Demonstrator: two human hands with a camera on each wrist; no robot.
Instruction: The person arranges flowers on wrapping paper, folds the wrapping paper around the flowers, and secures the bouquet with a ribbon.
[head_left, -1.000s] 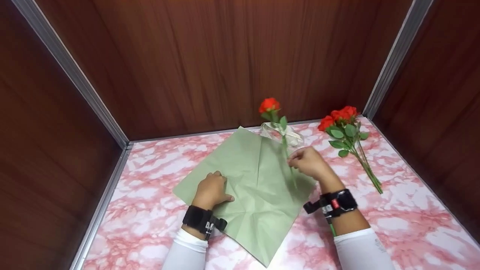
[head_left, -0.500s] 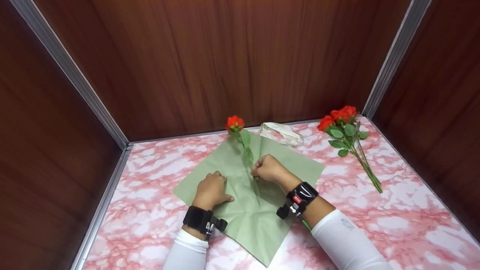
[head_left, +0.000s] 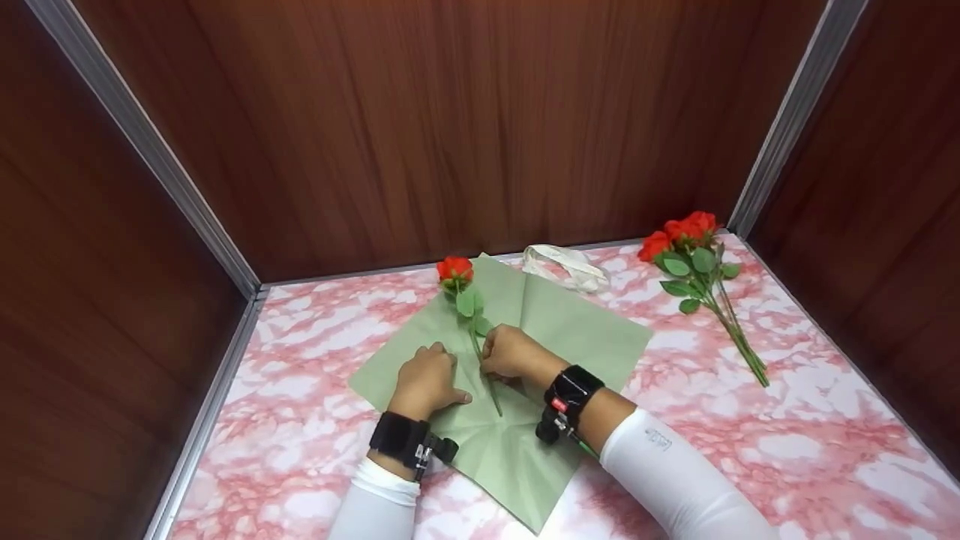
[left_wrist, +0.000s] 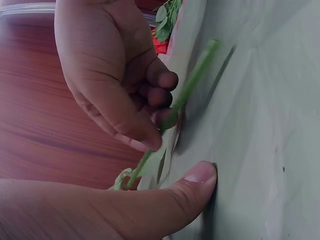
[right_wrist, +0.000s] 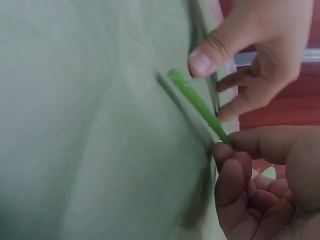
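My right hand [head_left: 512,354] pinches the green stem [right_wrist: 197,102] of a single red rose [head_left: 455,270] between thumb and fingertips. The rose lies slantwise over a green sheet of wrapping paper [head_left: 570,322], its bloom toward the back left and the cut end toward me. In the right wrist view the cut end stands just off the paper, with a shadow beside it. My left hand [head_left: 427,381] rests on the left part of the paper, fingers spread and thumb [left_wrist: 200,172] pressed flat. It holds nothing.
Several red roses [head_left: 690,225] with leafy stems lie together at the right back of the pink marbled table [head_left: 810,442]. A cream ribbon [head_left: 566,266] is bunched behind the paper. Dark wood panels [head_left: 480,127] with metal edging enclose the back and sides.
My right hand has carried the rose leftward and down from the paper's right side to its middle left, lowering it close to the sheet. My left hand has stayed put.
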